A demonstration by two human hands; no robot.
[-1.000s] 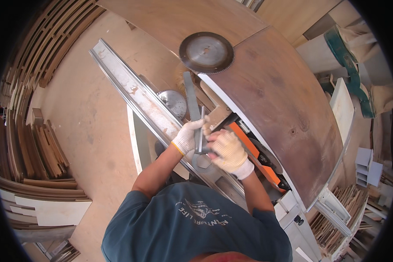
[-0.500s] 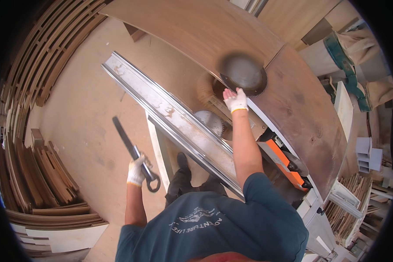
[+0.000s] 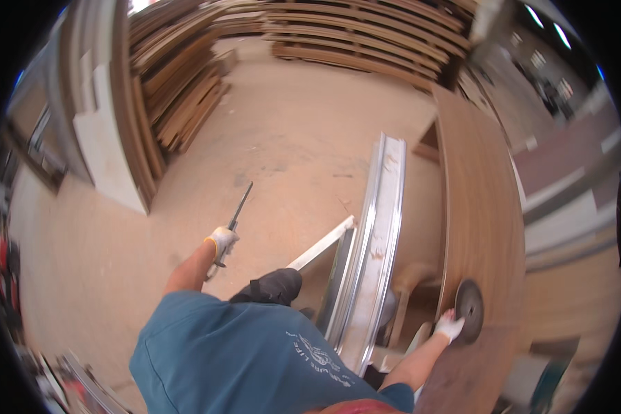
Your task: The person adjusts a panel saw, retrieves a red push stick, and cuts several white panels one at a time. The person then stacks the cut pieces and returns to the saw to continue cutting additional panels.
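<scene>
My left hand (image 3: 223,241), in a white work glove, is closed around a long dark bar-like tool (image 3: 242,200) at the left. The tool points up and away over the floor, and blur hides the detail of its lower end. At the right, my gloved right hand (image 3: 450,326) grips the near-left edge of a dark round saw blade (image 3: 470,312). The blade is above the brown wooden tabletop (image 3: 479,207); I cannot tell whether it touches it. Between my arms runs a long metal sliding rail (image 3: 379,255). Beside the rail, another round blade (image 3: 388,307) is partly hidden.
Stacks of brown boards (image 3: 366,41) line the far side, with more boards (image 3: 176,103) at the left. A pale panel (image 3: 110,138) leans there. A white bar (image 3: 323,243) runs from my leg (image 3: 276,284) to the rail.
My view has swung left, so the rail and tabletop now lie to the right. My right hand and the saw blade are lower in view. The tool remains in my left hand.
</scene>
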